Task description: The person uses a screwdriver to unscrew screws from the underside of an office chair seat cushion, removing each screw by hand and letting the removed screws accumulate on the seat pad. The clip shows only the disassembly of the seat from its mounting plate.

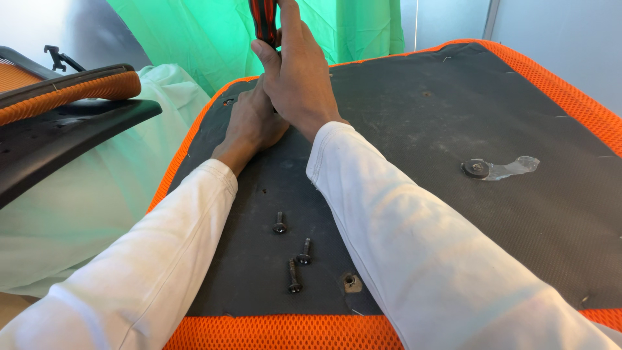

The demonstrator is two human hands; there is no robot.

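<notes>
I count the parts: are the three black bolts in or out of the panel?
Out. The three black bolts lie loose on the dark panel.

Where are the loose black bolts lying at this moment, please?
In the head view, three black bolts lie on the dark seat underside, between the two white sleeves, near the front orange edge.

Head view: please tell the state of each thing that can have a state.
Right hand: closed around red-and-black tool handle, upright.
Left hand: resting on dark seat underside, near the tool.
Three black bolts: loose, lying flat.
Washer: lying under clear tape.
</notes>
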